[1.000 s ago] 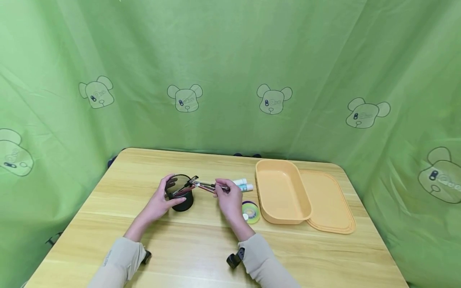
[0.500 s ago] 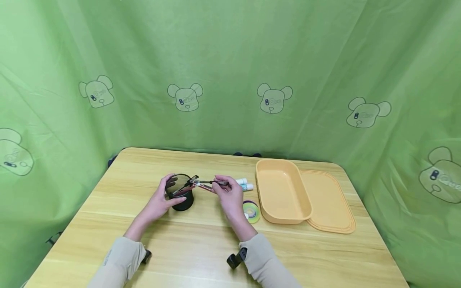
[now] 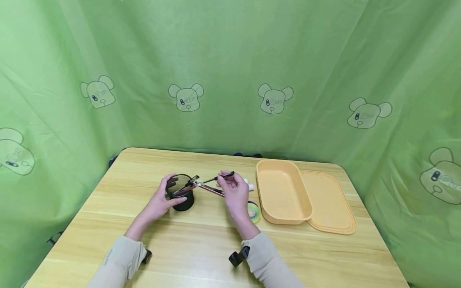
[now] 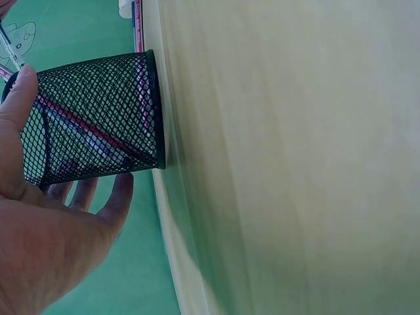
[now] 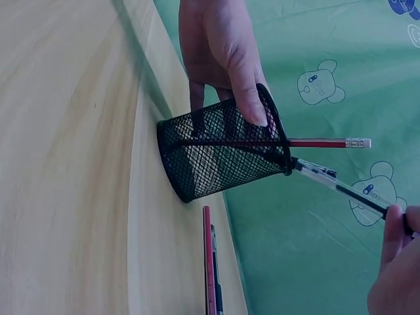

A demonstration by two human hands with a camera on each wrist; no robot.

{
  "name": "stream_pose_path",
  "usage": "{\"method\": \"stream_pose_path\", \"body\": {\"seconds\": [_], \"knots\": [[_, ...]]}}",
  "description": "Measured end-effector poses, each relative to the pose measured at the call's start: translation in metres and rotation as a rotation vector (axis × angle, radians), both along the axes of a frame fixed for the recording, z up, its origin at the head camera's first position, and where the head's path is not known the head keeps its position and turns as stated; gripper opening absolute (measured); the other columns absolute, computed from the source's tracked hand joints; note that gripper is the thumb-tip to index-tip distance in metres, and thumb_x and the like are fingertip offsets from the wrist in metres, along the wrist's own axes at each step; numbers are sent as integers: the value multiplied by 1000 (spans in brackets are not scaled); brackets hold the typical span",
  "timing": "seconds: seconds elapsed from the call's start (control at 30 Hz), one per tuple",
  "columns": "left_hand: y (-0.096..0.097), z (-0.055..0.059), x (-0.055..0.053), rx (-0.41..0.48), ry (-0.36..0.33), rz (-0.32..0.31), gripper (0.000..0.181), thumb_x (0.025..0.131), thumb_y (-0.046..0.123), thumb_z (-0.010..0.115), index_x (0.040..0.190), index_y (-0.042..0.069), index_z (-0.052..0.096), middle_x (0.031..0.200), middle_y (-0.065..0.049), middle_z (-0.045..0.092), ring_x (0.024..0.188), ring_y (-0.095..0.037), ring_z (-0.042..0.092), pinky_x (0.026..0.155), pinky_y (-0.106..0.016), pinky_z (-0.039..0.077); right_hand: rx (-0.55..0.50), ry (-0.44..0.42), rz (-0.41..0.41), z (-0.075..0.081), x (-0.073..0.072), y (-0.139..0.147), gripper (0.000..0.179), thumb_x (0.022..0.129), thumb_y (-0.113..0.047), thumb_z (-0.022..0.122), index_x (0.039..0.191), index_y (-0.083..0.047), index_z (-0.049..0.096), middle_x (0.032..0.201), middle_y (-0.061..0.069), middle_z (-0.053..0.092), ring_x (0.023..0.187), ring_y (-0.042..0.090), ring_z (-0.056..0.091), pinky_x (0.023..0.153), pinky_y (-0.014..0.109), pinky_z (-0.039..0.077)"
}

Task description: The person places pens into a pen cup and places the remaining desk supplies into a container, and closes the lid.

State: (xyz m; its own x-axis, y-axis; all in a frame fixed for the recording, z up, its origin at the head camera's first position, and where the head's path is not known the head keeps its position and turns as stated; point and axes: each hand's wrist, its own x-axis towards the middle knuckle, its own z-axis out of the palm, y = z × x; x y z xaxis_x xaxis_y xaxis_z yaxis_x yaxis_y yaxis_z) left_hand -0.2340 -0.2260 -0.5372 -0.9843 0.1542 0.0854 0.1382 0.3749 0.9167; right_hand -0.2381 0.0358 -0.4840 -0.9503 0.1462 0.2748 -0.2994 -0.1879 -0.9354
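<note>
My left hand (image 3: pixel 160 200) grips a black mesh pen holder (image 5: pixel 226 147), thumb over its rim and fingers round its side. In the right wrist view, a red pencil (image 5: pixel 321 142) with a white eraser sticks out of the holder, beside the clipped end of a pen (image 5: pixel 315 168). Between thumb and fingers, my right hand (image 3: pixel 235 197) pinches a clear-barrelled pen (image 5: pixel 357 197). It slants with its far end close to the holder's mouth; whether it touches the other pen I cannot tell. A red pencil (image 5: pixel 209 262) and a dark pen (image 5: pixel 217 275) lie on the table.
Right of my right hand sit a roll of tape (image 3: pixel 253 212) and a white tube (image 3: pixel 250 187), partly hidden by the hand. Farther right stand an orange open box (image 3: pixel 282 218) and its flat lid (image 3: pixel 329 200). A green curtain (image 3: pixel 230 80) hangs behind the wooden table (image 3: pixel 194 248).
My right hand has shifted a little right and away from me, raising the back end of the pen. It now covers more of the white tubes. The left hand and holder have stayed put.
</note>
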Motion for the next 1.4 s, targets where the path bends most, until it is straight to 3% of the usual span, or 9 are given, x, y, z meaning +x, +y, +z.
{"method": "stream_pose_path", "body": {"seconds": [0.17, 0.3, 0.43, 0.67, 0.8, 1.13, 1.4], "knots": [[1, 2, 0, -7, -12, 3, 98, 87, 30, 85, 161, 19, 22, 158, -25, 40, 146, -47, 40, 122, -66, 28, -13, 41, -15, 3, 0, 3, 27, 94, -4, 74, 115, 12, 66, 107, 30, 70, 77, 11, 72, 78, 27, 64], [2, 3, 0, -25, -10, 19, 99, 85, 32, 87, 160, 18, 24, 158, -24, 41, 147, -46, 39, 123, -65, 28, 2, 81, -10, 7, 3, 3, 24, 94, -3, 74, 113, 11, 67, 105, 30, 71, 77, 16, 72, 78, 27, 64], [4, 2, -1, -29, 1, 46, 99, 83, 33, 88, 159, 18, 26, 157, -22, 44, 146, -44, 40, 123, -64, 28, 31, 146, -10, 8, 7, 2, 23, 94, -2, 74, 111, 11, 67, 104, 30, 71, 78, 18, 72, 78, 25, 64], [5, 1, -3, -32, 0, 59, 100, 83, 34, 89, 159, 18, 26, 157, -21, 44, 145, -43, 42, 123, -63, 29, 34, 291, -94, 13, 13, -1, 22, 93, 3, 72, 110, 15, 65, 103, 33, 69, 79, 7, 68, 78, 20, 61], [6, 4, -2, -25, -4, 56, 101, 83, 34, 88, 159, 17, 25, 157, -21, 44, 145, -44, 42, 123, -63, 29, 57, 360, -58, 16, 19, -5, 21, 93, 6, 71, 111, 14, 65, 105, 32, 67, 83, 7, 69, 80, 21, 61], [6, 4, -2, -10, 4, 47, 101, 83, 30, 88, 160, 14, 24, 155, -23, 46, 142, -44, 46, 122, -62, 32, 237, 368, 48, -5, 27, -24, 21, 91, 6, 73, 111, 2, 73, 105, 17, 70, 88, 8, 70, 83, 26, 63], [5, 2, -4, -7, -12, 48, 101, 84, 30, 87, 161, 15, 23, 156, -21, 45, 141, -44, 47, 121, -62, 33, 407, 424, 91, -19, 27, -35, 21, 92, -3, 76, 113, -4, 74, 109, 10, 73, 95, 25, 73, 86, 27, 63]]}}
